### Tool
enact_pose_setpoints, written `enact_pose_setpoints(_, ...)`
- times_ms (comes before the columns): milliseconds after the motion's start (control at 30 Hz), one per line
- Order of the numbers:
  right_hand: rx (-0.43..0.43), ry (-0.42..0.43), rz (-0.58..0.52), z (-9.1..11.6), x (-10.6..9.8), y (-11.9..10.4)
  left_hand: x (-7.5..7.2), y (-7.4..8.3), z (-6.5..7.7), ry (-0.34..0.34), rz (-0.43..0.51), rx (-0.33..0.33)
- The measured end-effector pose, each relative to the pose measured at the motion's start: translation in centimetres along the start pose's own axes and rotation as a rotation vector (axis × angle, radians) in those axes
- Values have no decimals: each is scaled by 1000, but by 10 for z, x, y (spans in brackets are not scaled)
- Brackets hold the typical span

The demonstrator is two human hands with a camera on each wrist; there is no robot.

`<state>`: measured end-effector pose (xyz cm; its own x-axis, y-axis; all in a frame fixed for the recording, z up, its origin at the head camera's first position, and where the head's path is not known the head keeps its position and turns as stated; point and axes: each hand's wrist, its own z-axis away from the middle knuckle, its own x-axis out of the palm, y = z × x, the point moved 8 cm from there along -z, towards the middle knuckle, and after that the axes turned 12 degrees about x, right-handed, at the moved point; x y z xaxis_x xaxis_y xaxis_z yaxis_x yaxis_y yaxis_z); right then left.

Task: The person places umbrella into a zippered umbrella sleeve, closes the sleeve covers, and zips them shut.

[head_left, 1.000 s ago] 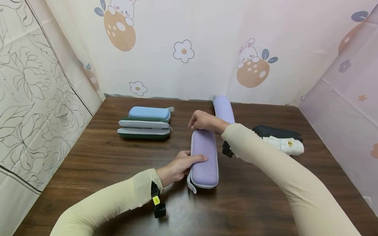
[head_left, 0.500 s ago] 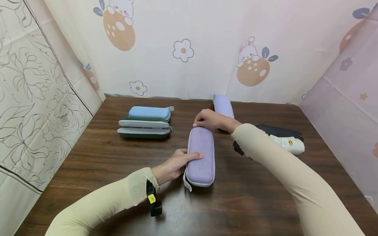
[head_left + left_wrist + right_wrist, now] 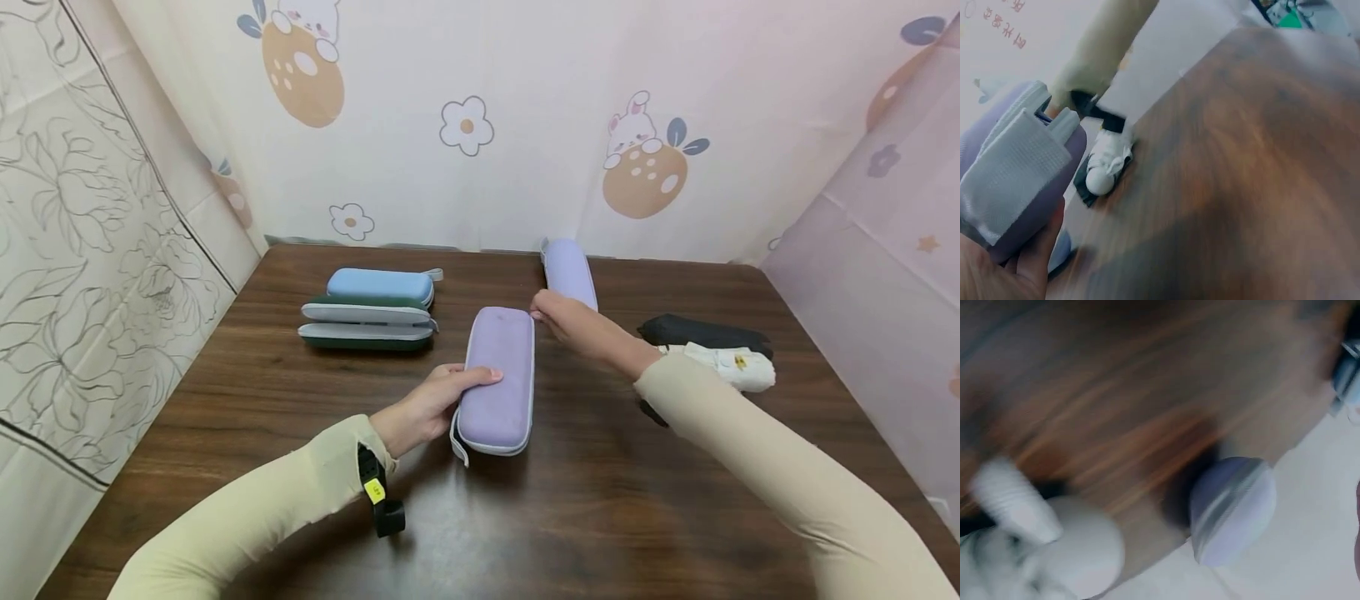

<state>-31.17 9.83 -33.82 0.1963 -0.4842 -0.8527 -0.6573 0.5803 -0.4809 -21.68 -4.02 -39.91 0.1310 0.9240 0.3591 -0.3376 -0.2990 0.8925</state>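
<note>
A mauve, rounded, elongated fabric case [image 3: 501,408] was held over the near-middle part of the dark brown wood-grain table [image 3: 600,500]. Its long axis was directed away from the person, with the far end inclined slightly to the right. The light grey fabric tab [image 3: 456,442] was seen at the near left corner, and the pale zip edging [image 3: 532,358] was visible along the right side.

The case was clamped in the left hand [image 3: 427,410], the thumb being laid across its top and the fingers tucked beneath. The right hand [image 3: 572,325] was positioned at the far right corner, fingertips drawn together beside the edging; whether anything was pinched there could not be told.

To the left, a light blue rounded case [image 3: 378,284] was noted behind a dark green case [image 3: 365,341] with parted grey rims, both aligned sideways. A lavender case [image 3: 567,271] was observed beyond the right hand, and a white rolled fabric bundle [image 3: 738,369] in front of a black elongated one [image 3: 701,332] farther right.
</note>
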Motion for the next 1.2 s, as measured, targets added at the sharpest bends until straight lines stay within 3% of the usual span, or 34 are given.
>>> enact_pose_setpoints(133, 55, -32, -19, 20, 5, 2, -2, 1, -3, 30, -6, -4)
enact_pose_setpoints(267, -1, 2, 62, 33, 7, -8, 0, 0, -6, 41, -1, -10)
enact_pose_setpoints(400, 1, -14, 61, 44, 7, -18, 0, -1, -9, 55, 2, -12)
enact_pose_setpoints(633, 52, -22, 87, 57, 10, -31, -2, -3, -14, 71, 0, -14)
enact_pose_setpoints(867, 31, -18, 129, 66, 15, -48, -5, -4, -20, 73, 18, 9)
enact_pose_setpoints(1067, 101, -58, 144, 73, 18, -50, -2, -4, -20, 50, 3, -1)
enact_pose_setpoints(1200, 77, -85, 128, 80, 21, -60, -6, -2, -22, 84, 36, -3)
